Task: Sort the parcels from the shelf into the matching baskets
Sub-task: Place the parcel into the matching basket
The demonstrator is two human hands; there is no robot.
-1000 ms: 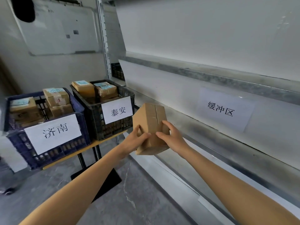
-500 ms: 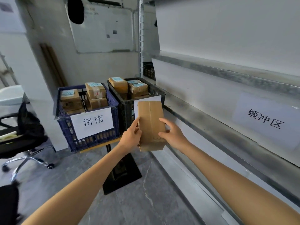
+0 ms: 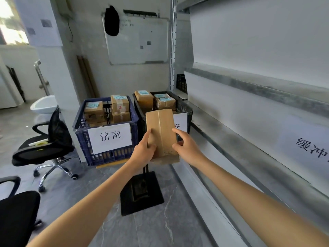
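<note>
A plain brown cardboard parcel (image 3: pixel 161 129) is held upright in front of me, its taped seam facing me. My left hand (image 3: pixel 144 151) grips its left lower edge and my right hand (image 3: pixel 187 148) grips its right edge. Behind it stand two baskets on a low table: a blue basket (image 3: pixel 80 138) with a white paper sign and a black basket (image 3: pixel 188 107), whose sign is partly hidden by the parcel. Both baskets hold several brown parcels with light blue labels.
A grey metal shelf (image 3: pixel 249 139) with a paper sign runs along the right. The table's black base (image 3: pixel 140 191) stands on the grey floor below my hands. Two black office chairs, one (image 3: pixel 48 147) by the blue basket and another (image 3: pixel 16 214) nearer, are at the left. A whiteboard (image 3: pixel 137 40) hangs on the back wall.
My view has swung left, bringing the baskets to the middle. The parcel has turned from a tilted pose to upright and now sits in front of the black basket, still held by both hands.
</note>
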